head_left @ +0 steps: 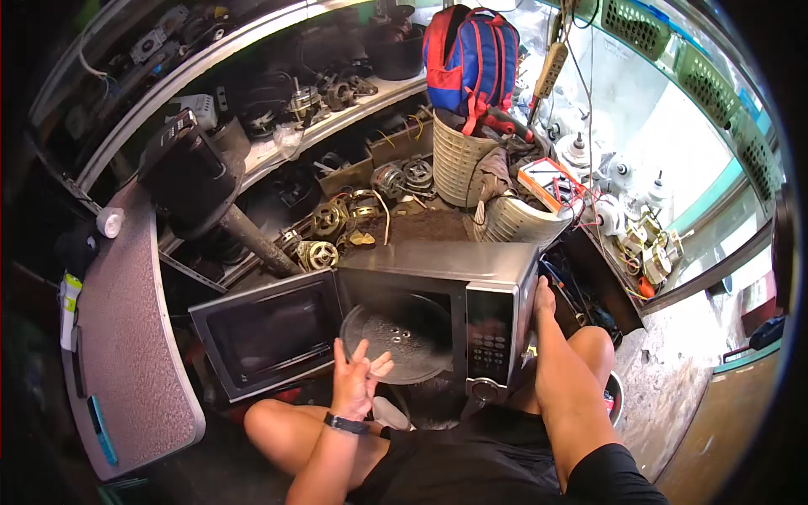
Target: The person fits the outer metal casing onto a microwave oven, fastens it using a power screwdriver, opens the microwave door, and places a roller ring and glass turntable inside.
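Observation:
A microwave oven stands in front of me, its door swung wide to the left. The round glass plate is tilted at the oven's opening. My left hand is just in front of the plate, palm up and fingers spread, holding nothing; a dark band circles its wrist. My right hand rests against the oven's right side, beside the control panel. Its fingers are partly hidden, and I cannot tell how they are bent.
Shelves with motors stand behind. A red and blue backpack sits on a ribbed basket. A pinkish table is at the left. An open box of tools and more motors lie at the right.

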Available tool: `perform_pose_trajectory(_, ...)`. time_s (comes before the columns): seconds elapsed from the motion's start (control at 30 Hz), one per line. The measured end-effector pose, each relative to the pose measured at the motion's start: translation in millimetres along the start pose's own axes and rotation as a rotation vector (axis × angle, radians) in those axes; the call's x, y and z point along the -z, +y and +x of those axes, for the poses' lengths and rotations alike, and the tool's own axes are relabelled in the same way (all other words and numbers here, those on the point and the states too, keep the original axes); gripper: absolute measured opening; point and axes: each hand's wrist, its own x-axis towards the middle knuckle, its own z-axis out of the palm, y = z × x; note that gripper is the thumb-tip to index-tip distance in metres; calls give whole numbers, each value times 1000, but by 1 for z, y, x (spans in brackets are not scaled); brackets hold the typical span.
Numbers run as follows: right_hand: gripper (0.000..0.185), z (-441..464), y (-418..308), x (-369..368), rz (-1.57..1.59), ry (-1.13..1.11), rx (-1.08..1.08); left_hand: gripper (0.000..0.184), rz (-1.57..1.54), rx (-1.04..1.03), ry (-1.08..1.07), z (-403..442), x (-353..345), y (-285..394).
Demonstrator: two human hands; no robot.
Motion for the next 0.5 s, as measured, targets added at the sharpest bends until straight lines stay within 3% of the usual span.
perform_pose_trajectory(0.3, 78, 10, 11, -4, 36, -3, 62, 96, 40, -85, 104, 43, -38, -37)
perform_pose_trajectory(0.37, 79, 18, 11, -6, -1, -2, 59, 97, 249, -10, 282, 49, -52, -32)
perform_pose_trajectory(0.5, 81, 33, 20, -12, -5, 26, 96, 95, 286, -24, 369, 68, -52, -50)
